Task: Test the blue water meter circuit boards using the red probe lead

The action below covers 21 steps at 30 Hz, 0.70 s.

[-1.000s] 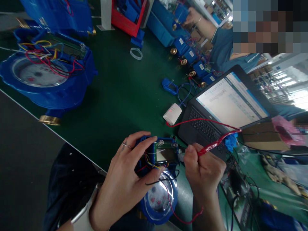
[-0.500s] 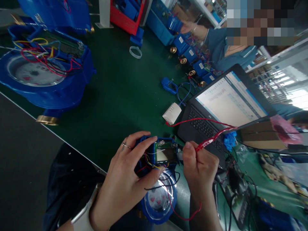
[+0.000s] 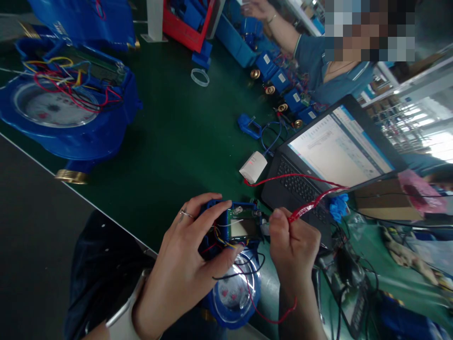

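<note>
A blue water meter [image 3: 234,295] with a round clear dial is at the table's near edge. Its open top housing shows a green circuit board [image 3: 244,213] with a small display and loose red, yellow and black wires. My left hand [image 3: 198,241] is wrapped round this housing, fingers on the far side and thumb at the near edge. In my right hand [image 3: 293,241], closed in a fist, is a red cable [image 3: 304,208]. A greyish tip sticks out of that fist against the board's right side; its exact kind is hidden. The cable leads to a white box [image 3: 253,166].
An open laptop [image 3: 332,156] stands at the right, a cardboard box [image 3: 385,200] beside it. Another meter with wires [image 3: 71,108] sits at the left. Several blue meters [image 3: 279,80] line the far side, near a co-worker's arm [image 3: 285,30], a blue bin [image 3: 233,42] and a red bin [image 3: 182,35].
The co-worker's hand has lifted off a blue part and moved up and left. A faint red light now shows on the white box. My two hands have hardly moved.
</note>
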{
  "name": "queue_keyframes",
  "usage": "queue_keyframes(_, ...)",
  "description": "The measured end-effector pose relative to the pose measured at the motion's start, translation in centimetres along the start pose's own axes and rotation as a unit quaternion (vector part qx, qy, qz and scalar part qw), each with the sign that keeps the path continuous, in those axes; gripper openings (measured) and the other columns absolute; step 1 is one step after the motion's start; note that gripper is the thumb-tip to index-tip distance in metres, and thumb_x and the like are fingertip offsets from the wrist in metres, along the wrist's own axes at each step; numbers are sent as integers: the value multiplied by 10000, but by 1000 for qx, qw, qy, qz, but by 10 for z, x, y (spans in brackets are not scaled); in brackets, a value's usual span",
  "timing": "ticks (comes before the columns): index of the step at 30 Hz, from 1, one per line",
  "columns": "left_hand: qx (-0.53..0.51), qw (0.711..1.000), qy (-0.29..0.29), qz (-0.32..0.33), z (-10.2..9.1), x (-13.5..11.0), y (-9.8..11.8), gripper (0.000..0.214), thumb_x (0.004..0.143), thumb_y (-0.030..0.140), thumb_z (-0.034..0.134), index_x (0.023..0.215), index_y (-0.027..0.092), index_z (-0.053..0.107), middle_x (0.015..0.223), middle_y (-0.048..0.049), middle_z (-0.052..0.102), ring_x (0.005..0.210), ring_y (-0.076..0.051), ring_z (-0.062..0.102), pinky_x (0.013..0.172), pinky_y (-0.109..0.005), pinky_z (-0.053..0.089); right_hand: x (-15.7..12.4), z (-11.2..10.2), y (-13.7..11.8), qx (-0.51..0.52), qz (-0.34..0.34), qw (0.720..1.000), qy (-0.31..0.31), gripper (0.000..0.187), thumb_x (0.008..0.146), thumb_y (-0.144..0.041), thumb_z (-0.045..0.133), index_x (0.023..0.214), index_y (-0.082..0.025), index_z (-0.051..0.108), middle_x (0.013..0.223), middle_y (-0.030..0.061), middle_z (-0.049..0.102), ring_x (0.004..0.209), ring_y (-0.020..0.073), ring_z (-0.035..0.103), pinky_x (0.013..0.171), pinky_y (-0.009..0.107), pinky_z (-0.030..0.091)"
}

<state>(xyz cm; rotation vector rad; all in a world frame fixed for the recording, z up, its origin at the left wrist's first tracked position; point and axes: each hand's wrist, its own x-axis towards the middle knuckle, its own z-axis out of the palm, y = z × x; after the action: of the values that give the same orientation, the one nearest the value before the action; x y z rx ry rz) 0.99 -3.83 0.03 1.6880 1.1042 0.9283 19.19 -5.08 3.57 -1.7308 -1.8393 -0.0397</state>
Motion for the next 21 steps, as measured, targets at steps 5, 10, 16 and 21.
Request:
queue_keyframes(5, 4, 1000, 3, -2, 0, 1, 0, 473, 829, 358, 650, 1269, 328, 481, 1335, -29, 471, 1196, -235, 501, 994, -431, 456, -1, 1, 0, 18, 27, 999, 6, 386, 909, -163, 456, 536, -197, 366, 485, -81, 301, 407, 58, 302, 429, 243, 220)
queue_keyframes(10, 2, 1000, 4, -1, 0, 0, 0, 478, 827, 356, 651, 1272, 327, 479, 1338, -25, 472, 1199, -236, 499, 1000, -433, 453, -2, 0, 0, 16, 34, 999, 7, 387, 902, -173, 466, 526, -197, 379, 483, -79, 304, 407, 60, 307, 429, 245, 224)
queue_keyframes(16, -3, 1000, 4, -6, -1, 0, 2, 464, 833, 346, 644, 1268, 326, 485, 1338, -34, 471, 1204, -242, 495, 1007, -437, 445, -2, 0, -1, 15, 36, 999, 9, 394, 903, -181, 454, 514, -198, 388, 477, -74, 309, 404, 66, 312, 425, 247, 224)
queue_keyframes(21, -2, 1000, 1, -6, -1, 0, 2, 473, 830, 333, 649, 1273, 318, 484, 1346, -35, 466, 1211, -242, 489, 1017, -439, 436, -1, -1, -1, 13, 40, 999, 6, 382, 896, -181, 457, 518, -199, 405, 470, -72, 315, 400, 71, 314, 424, 249, 231)
